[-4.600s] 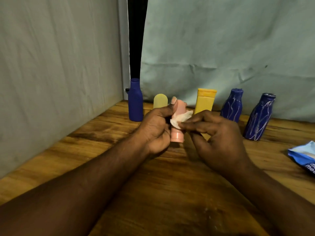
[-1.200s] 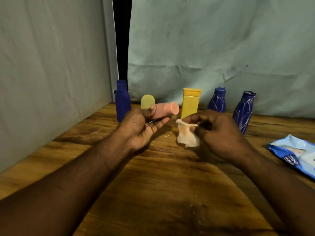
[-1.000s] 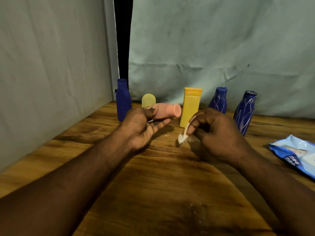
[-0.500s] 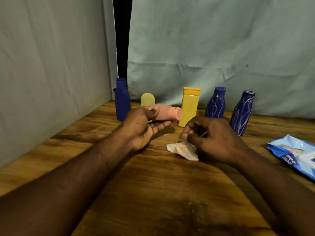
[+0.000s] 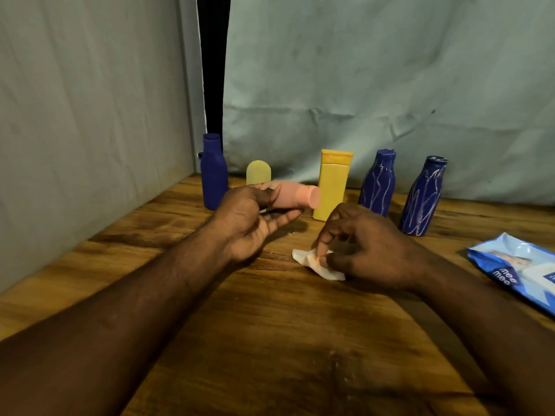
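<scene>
Left hand (image 5: 252, 223) gripping pink bottle (image 5: 292, 198) sideways above table (image 5: 270, 340), right hand (image 5: 366, 250) pinching wipe (image 5: 303, 256) on open wood

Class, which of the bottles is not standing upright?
The pink bottle: the left hand holds it sideways, off the table; the rest stand upright.

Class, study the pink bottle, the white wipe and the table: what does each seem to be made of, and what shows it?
The pink bottle: probably plastic, matte; smooth, evenly coloured, with a moulded neck. The white wipe: thin paper or nonwoven cloth; limp, crumpled folds, faintly orange-stained. The table: wood or wood-look laminate, slight sheen; brown grain streaks.
</scene>
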